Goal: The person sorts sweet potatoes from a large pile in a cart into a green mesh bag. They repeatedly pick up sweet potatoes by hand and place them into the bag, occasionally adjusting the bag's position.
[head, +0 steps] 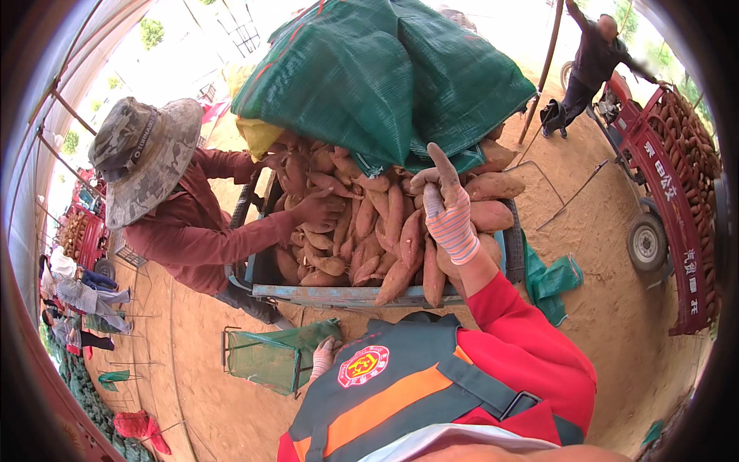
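Observation:
A cart bed with a blue metal edge (358, 293) stands before me, heaped with sweet potatoes (378, 231). My right hand (450, 211), in a striped knit glove, is raised over the heap. Its index finger points away from me, the other fingers are bent, and no sweet potato shows in its grasp. Low by my apron, my left hand (324, 353), also gloved, is beside a green mesh sack (271, 355) stretched on a metal frame. My body partly hides that hand, so its grip is unclear. A large green woven sheet (369, 86) covers the far part of the heap.
At the left, a co-worker (179, 213) in a camouflage hat reaches into the sweet potatoes. A red cart (664, 190) with more sweet potatoes stands right, with another person (594, 63) beside it. Green sacking (551, 283) lies near my cart. Several people are far left.

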Demonstrator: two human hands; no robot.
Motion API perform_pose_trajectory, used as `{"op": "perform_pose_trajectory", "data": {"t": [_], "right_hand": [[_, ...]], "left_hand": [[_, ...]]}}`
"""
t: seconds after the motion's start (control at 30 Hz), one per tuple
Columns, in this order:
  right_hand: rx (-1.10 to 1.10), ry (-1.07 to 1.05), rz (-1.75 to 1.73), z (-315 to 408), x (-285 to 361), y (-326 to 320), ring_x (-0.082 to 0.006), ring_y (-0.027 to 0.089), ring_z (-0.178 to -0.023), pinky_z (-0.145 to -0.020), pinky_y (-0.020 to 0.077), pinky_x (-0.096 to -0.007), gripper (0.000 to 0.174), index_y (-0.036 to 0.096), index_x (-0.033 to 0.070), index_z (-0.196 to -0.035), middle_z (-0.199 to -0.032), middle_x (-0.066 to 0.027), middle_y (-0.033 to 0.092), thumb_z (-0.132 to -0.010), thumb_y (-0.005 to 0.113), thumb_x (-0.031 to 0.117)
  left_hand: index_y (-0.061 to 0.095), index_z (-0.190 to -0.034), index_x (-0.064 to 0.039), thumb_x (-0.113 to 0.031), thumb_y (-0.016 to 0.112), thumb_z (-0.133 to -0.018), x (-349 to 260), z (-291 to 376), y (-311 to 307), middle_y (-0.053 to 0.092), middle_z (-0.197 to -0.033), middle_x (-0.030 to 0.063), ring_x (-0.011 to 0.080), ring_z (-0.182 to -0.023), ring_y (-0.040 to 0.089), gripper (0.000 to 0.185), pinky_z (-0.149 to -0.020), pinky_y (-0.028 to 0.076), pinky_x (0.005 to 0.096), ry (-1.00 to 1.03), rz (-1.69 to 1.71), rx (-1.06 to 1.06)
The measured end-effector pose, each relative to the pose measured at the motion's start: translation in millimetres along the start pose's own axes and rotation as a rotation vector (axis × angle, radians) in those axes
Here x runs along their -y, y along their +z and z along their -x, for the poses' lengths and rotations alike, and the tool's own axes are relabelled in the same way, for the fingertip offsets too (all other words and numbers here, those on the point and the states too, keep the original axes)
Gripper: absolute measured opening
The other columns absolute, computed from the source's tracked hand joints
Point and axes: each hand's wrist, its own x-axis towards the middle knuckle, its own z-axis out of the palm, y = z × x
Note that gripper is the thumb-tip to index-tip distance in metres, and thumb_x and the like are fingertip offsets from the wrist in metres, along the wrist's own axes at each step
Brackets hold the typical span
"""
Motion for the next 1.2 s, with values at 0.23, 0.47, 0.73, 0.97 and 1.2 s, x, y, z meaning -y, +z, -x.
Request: {"op": "perform_pose_trajectory", "data": {"t": [0.23, 0.47, 0.73, 0.97, 1.2], "right_hand": [[0.007, 0.065, -0.079, 7.5, 7.1, -15.1, -0.0095, 0.057, -0.071, -0.072, 0.0531, -0.0240, 0.066, 0.040, 0.010, -0.157, -0.088, -0.0027, 0.066, -0.094, 0.042, -0.012], [0.049, 0.058, 0.079, 7.4, -2.1, -27.4, -0.0079, 0.055, -0.072, -0.071, 0.0520, -0.0227, 0.068, 0.036, 0.012, -0.160, -0.087, -0.0016, 0.062, -0.096, 0.042, -0.012], [0.105, 0.026, 0.141, 23.9, -27.8, -52.2, -0.0108, 0.056, -0.072, -0.072, 0.0507, -0.0248, 0.064, 0.040, 0.000, -0.154, -0.080, -0.0039, 0.060, -0.091, 0.042, -0.013], [-0.111, 0.175, 0.299, 41.5, -34.7, -144.8, -0.0099, 0.058, -0.077, -0.075, 0.0524, -0.0248, 0.062, 0.042, 0.005, -0.154, -0.087, -0.0025, 0.063, -0.093, 0.047, -0.009], [0.073, 0.239, 0.673, 78.2, -62.5, -151.1, -0.0398, 0.066, -0.095, -0.086, 0.0533, -0.0437, 0.039, 0.066, 0.005, -0.128, -0.101, -0.0211, 0.070, -0.090, 0.062, 0.014]], "left_hand": [[0.054, -0.141, -0.005, -0.027, 0.065, -0.099, -8.1, 2.4, 22.3, 0.066, -0.122, 0.0191, 0.0326, -0.108, 0.065, 0.049, -0.090, 0.057, 0.0445, 0.109, -0.217, 0.047], [0.055, -0.141, -0.010, -0.029, 0.064, -0.099, -11.9, -1.6, 52.1, 0.067, -0.117, 0.0109, 0.0288, -0.103, 0.066, 0.047, -0.089, 0.055, 0.0428, 0.145, -0.358, 0.107], [0.059, -0.131, -0.004, -0.027, 0.064, -0.098, -16.5, -25.3, 74.9, 0.069, -0.109, 0.0129, 0.0281, -0.096, 0.069, 0.040, -0.087, 0.057, 0.0412, 0.071, -0.258, 0.178], [0.055, -0.135, 0.001, -0.027, 0.066, -0.099, -18.8, -51.5, 80.8, 0.068, -0.117, 0.0193, 0.0343, -0.101, 0.070, 0.047, -0.088, 0.058, 0.0456, 0.092, -0.343, 0.211], [0.056, -0.138, -0.005, -0.028, 0.064, -0.099, -52.0, -28.3, 132.3, 0.068, -0.113, 0.0152, 0.0301, -0.101, 0.068, 0.045, -0.087, 0.057, 0.0437, -0.003, -0.409, 0.266]]}}
